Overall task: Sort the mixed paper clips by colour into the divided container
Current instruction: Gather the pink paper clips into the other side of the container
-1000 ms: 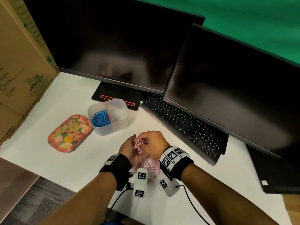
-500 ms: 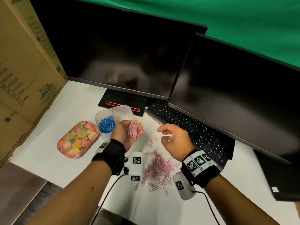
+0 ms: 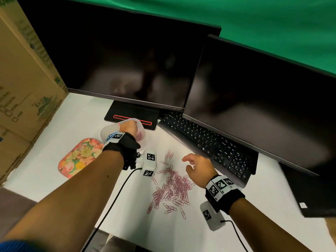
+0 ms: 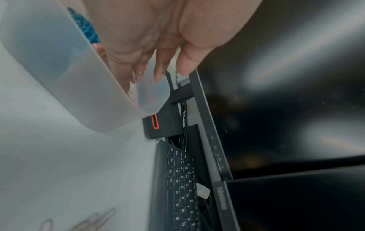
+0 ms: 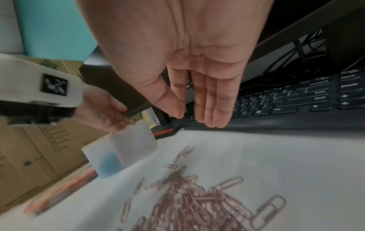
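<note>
The left hand (image 3: 128, 127) is over the container (image 3: 107, 130), its fingers (image 4: 158, 68) loosely extended down into the right compartment, where pink clips (image 3: 139, 136) lie; blue clips (image 3: 110, 138) fill the left one. The right hand (image 3: 199, 167) hovers with fingers (image 5: 209, 100) straight and empty above the pink pile (image 3: 172, 188) on the table (image 3: 54, 188).

container (image 3: 107, 130): frosted translucent plastic | box (image 3: 21, 84): matt cardboard | monitors (image 3: 127, 57): glossy black screens
</note>
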`<state>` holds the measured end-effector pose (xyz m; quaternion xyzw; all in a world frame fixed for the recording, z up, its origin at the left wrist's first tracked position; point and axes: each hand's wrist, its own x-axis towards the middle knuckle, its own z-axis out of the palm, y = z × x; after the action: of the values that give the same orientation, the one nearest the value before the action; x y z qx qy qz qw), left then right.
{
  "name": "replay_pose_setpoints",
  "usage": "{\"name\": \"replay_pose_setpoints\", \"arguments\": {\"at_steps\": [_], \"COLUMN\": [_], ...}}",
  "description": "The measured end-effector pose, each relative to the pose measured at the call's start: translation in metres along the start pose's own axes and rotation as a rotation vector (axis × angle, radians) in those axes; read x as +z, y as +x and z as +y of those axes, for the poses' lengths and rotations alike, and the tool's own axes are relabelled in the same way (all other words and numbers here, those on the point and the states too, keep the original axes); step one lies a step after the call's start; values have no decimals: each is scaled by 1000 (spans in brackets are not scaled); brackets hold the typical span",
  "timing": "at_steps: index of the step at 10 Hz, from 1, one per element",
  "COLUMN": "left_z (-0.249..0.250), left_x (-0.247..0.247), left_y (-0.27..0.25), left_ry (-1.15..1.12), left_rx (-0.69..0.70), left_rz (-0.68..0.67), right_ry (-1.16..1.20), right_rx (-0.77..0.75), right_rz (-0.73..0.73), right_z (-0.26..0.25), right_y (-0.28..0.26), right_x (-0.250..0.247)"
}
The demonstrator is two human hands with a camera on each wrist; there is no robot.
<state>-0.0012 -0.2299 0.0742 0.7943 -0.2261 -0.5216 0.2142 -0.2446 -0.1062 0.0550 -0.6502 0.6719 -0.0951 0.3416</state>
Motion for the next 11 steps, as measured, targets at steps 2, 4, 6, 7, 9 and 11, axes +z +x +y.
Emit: {"name": "replay_pose_setpoints", "arguments": {"at_steps": [2, 4, 6, 7, 9, 11], "left_z": [-25, -70, -132, -149, -164, -163], "left_x": [-6, 4, 21, 29, 41, 37], "left_y": [-20, -44, -34, -38, -45, -52], "left_ry": [-416, -19, 1039, 1218, 1236, 1339], "left_rx": [264, 655, 635, 710, 826, 759], "left_rz": [-3, -46, -248, -256, -393, -281], "right_ry": [-260, -346, -479, -515, -223, -244], "right_rx": [33, -89, -413, -468, -158, 11], "right_rz": [-213, -359, -431, -481, -217, -188], "right_z": [-10, -20, -10, 9, 35, 61], "right_y": [36, 71, 26, -5, -30, -30], "right_x": [25, 49, 57, 59, 30, 35]}}
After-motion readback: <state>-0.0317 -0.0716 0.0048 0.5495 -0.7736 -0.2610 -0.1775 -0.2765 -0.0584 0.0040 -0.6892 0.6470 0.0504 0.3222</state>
